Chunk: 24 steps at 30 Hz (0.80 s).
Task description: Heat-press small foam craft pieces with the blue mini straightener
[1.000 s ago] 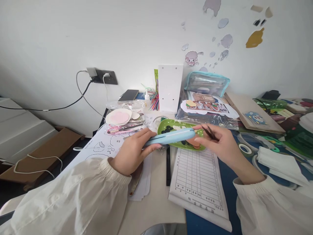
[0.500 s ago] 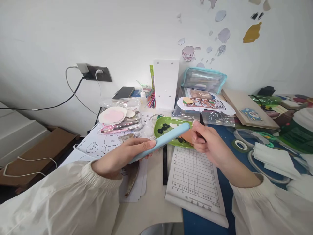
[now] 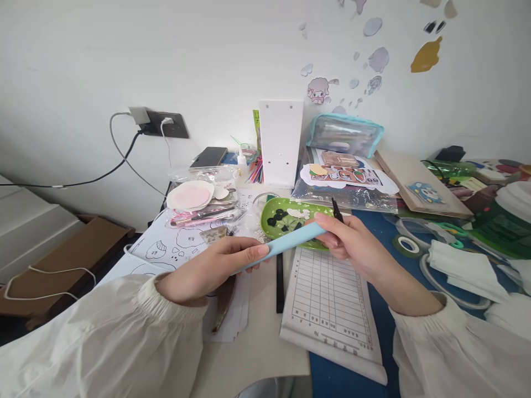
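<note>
A long, flat, rounded light blue bar (image 3: 290,241) is held up at a slant over the desk, its right end higher. Its kind I cannot tell. My left hand (image 3: 234,255) is closed round the bar's lower left end, thumb on top. My right hand (image 3: 346,237) pinches the upper right end. A slim black tool (image 3: 336,210) pokes up from the same right hand; the rest is hidden by the fingers. Behind the bar lies a green tray (image 3: 265,213) with black and white pieces in it. Below is a printed form pad (image 3: 332,304).
A black strip (image 3: 280,284) lies left of the pad. Line drawings on paper (image 3: 166,249) and bagged craft pieces (image 3: 191,196) are on the left. A white upright stand (image 3: 282,143) is at the back. Tape (image 3: 406,246), white tissue (image 3: 460,268) and a green container (image 3: 510,221) sit right.
My right hand has moved a little down and left and now grips the bar's right end, where it was just apart before. The bar has tilted slightly flatter.
</note>
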Tool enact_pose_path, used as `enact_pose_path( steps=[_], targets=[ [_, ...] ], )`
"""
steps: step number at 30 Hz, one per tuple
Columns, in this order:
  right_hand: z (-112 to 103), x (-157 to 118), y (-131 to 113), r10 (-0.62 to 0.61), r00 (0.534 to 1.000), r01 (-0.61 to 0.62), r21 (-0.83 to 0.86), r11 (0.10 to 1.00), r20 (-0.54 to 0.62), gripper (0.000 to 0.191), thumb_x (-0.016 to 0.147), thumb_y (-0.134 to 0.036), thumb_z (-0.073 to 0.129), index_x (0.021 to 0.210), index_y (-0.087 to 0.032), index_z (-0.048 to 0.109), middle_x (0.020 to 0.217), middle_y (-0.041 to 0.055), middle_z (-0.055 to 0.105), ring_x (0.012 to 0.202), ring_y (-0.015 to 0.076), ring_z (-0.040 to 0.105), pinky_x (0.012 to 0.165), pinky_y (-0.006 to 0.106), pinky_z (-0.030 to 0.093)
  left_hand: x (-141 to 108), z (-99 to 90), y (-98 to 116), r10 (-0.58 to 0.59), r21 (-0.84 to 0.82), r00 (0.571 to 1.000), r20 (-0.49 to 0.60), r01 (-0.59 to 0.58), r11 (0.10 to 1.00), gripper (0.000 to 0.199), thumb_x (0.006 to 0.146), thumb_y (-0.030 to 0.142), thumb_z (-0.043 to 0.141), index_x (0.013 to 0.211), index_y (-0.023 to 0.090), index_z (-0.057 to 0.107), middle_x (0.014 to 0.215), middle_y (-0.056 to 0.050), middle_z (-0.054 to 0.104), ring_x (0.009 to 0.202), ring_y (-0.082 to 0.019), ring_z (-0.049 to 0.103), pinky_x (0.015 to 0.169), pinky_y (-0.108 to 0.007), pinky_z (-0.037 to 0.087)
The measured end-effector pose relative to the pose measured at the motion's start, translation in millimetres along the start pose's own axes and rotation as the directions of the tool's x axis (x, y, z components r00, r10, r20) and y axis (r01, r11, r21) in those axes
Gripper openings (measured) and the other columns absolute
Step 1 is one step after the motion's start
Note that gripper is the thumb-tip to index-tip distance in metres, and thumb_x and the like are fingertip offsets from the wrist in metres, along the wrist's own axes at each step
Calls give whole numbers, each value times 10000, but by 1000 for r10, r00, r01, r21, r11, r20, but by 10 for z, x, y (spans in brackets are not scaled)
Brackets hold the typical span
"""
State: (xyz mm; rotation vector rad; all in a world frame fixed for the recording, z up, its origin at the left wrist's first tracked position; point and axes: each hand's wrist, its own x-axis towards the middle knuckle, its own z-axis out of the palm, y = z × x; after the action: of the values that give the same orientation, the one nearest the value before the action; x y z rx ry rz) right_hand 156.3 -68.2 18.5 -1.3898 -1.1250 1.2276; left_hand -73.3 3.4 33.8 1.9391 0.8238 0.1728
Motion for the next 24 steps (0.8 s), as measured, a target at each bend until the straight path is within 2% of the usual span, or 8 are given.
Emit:
enact_pose_path(
  steps=[5, 8, 11, 17, 21, 24],
  targets=[
    [-14, -4, 15, -16, 1000, 16, 61, 998, 1, 426, 801, -528, 580, 583, -197, 426, 542, -68, 267, 435, 66, 153, 415, 275, 85, -1, -8, -11, 30, -14, 999, 13, -30, 999, 399, 878, 524, 382, 691, 195, 511, 661, 17, 440, 620, -134, 388, 574, -251, 317],
    [-22, 2, 15, -8, 1000, 9, 15, 1000, -21, 470, 798, -547, 572, 547, -199, 380, 528, -66, 261, 433, 66, 165, 420, 278, 89, 1, -6, -26, 37, -18, 999, 14, -37, 999, 396, 882, 522, 387, 696, 195, 510, 658, 23, 436, 618, -131, 380, 579, -252, 302],
    [-28, 15, 13, -21, 999, 19, -42, 999, -50, 472, 792, -565, 563, 538, -203, 399, 509, -63, 263, 428, 72, 188, 423, 278, 95, 0, 0, -32, 41, -16, 999, 14, -40, 999, 402, 884, 524, 379, 691, 195, 505, 650, 24, 434, 610, -133, 378, 577, -255, 297],
    [-10, 23, 10, -19, 998, 16, -55, 998, -61, 505, 783, -573, 572, 504, -204, 368, 490, -56, 278, 416, 67, 193, 416, 274, 98, 17, 6, -30, 14, 1, 1000, 2, -14, 1000, 426, 874, 545, 370, 661, 198, 491, 627, 23, 415, 585, -134, 364, 546, -254, 288],
    [-89, 34, -2, -21, 996, 22, 11, 1000, -92, 538, 791, -640, 508, 505, -198, 399, 464, -73, 223, 395, 56, 146, 400, 259, 90, 25, -4, -46, 3, 3, 998, -61, -3, 1000, 439, 861, 561, 387, 644, 200, 508, 634, 12, 454, 593, -140, 417, 540, -252, 328],
    [-217, 49, -11, -37, 984, 57, 112, 992, -177, 545, 772, -671, 503, 525, -188, 447, 479, -85, 180, 399, 50, 112, 391, 240, 65, 28, -25, -53, -86, -4, 983, -164, 87, 996, 468, 835, 606, 389, 672, 197, 549, 616, 5, 457, 568, -145, 435, 510, -254, 356]
  ],
)
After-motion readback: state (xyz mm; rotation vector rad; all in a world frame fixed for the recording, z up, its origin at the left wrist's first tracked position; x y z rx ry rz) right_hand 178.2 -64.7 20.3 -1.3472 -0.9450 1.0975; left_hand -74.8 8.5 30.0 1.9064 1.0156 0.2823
